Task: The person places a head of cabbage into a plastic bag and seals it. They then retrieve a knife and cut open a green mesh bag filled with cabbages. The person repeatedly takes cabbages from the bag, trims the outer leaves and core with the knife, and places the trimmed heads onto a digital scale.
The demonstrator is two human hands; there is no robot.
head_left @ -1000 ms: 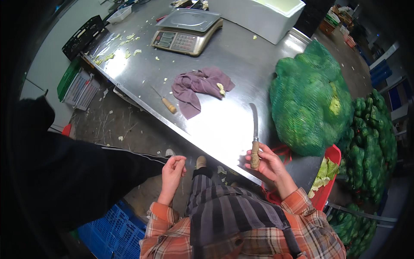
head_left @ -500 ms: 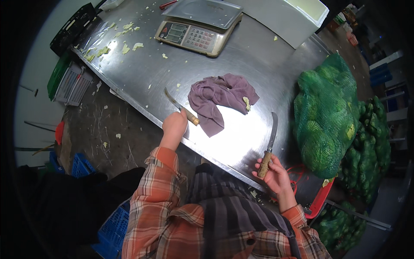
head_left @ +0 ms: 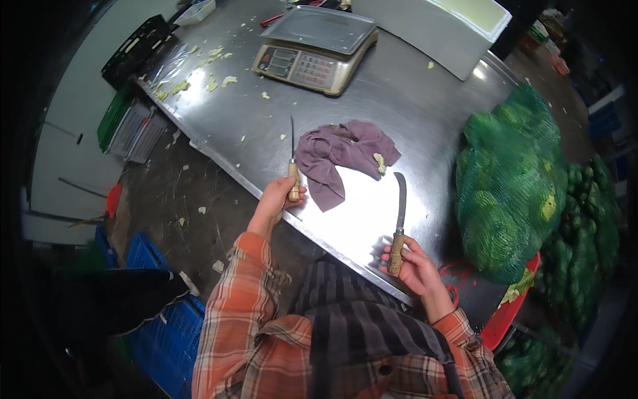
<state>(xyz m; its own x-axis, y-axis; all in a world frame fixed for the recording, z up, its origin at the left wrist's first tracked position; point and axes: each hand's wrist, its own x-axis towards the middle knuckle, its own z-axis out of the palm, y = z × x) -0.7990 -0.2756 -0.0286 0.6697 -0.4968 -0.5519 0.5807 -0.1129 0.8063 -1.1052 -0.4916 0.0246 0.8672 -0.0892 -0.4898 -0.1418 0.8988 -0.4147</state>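
Left of and on the near side of the purple cloth point(head_left: 325, 154), the left hand point(head_left: 269, 201) is gripping the left knife point(head_left: 294, 179), its fingers closed around the pale wooden handle. The thin blade is pointing forward, just beside the cloth's left edge; whether it is touching the worktop point(head_left: 415, 100) cannot be told. Beyond the cloth, a scale point(head_left: 322, 32) is standing. The cloth itself is lying crumpled, with a leaf scrap point(head_left: 379, 164) resting on its right end. Right of the cloth and on its near side, the right hand point(head_left: 419, 271) is holding the right knife point(head_left: 396, 254), fingers clamped on the darker handle, blade also pointing forward. Further right of the cloth, a net bag point(head_left: 508, 193) of green vegetables is resting. Assessment: safe handling is calling for grips wholly on the handles and blades well apart. The left blade is warranting more care, as cloth folds could be catching it.
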